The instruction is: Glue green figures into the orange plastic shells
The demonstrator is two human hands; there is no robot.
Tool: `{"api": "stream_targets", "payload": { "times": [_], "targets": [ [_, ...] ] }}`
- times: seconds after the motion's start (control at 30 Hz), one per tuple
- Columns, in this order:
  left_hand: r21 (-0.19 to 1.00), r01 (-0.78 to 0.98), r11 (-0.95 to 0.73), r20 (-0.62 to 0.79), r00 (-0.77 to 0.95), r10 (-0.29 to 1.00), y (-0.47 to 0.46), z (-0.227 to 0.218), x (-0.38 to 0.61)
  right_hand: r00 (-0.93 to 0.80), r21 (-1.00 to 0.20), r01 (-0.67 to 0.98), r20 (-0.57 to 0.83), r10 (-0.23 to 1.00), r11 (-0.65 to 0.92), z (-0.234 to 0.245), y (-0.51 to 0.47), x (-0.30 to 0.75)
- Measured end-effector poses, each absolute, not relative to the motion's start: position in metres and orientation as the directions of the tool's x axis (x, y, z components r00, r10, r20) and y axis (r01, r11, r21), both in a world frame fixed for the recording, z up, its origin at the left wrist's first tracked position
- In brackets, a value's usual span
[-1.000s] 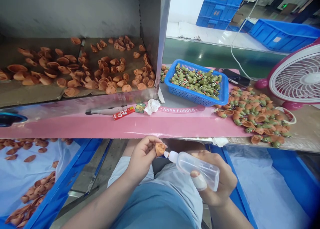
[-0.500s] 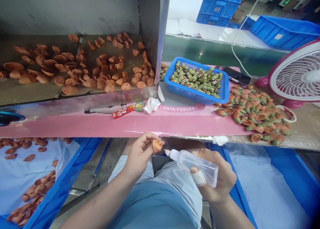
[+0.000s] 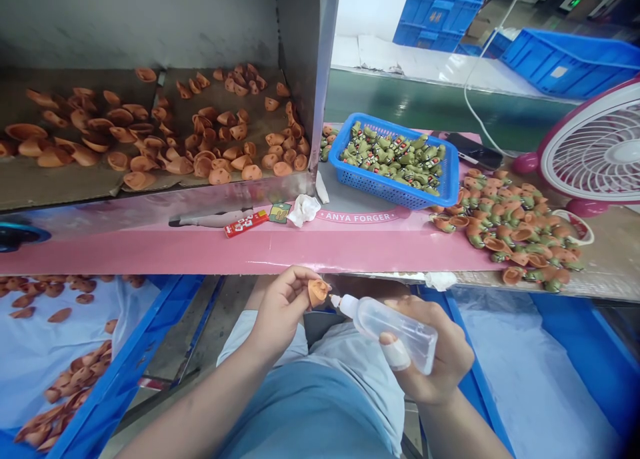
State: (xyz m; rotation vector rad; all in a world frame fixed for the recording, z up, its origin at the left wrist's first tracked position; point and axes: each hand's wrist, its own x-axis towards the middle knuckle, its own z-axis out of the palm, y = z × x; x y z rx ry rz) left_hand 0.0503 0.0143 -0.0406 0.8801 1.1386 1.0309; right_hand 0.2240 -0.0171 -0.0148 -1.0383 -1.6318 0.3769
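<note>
In the head view, your left hand (image 3: 283,309) pinches a hollow orange piece (image 3: 319,293), its grip closed on it just below the bench edge. Your right hand (image 3: 437,355) is wrapped around a clear plastic squeeze bottle (image 3: 395,335), its nozzle tip (image 3: 332,300) just beside the piece. You look to be at the applying step; the next move calls for steadily closing that small gap.

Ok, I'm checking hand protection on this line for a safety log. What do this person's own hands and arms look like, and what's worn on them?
The left hand and right hand are bare, with no gloves, and the forearms are uncovered. A pale short sleeve shows on the left arm. One finger of the right hand has a white wrapping, probably tape or a plaster.
</note>
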Motion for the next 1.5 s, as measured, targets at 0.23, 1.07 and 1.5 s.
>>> {"api": "stream_targets", "payload": {
  "times": [0.23,1.07,1.5],
  "targets": [
    [0.945,-0.157,0.287,-0.271,0.116,0.955,0.014,-0.040,0.051,0.030,-0.692,0.415,0.659,0.751,0.591,-0.018,-0.017,0.226],
    [0.933,-0.193,0.304,-0.283,0.129,0.950,0.013,-0.040,0.048,-0.049,-0.670,0.455,0.639,0.767,0.587,-0.014,-0.015,0.220],
    [0.786,-0.477,0.394,-0.426,0.046,0.904,0.031,-0.048,0.041,0.258,-0.970,0.207,0.176,0.950,0.124,-0.048,0.007,0.233]
  ]
}}
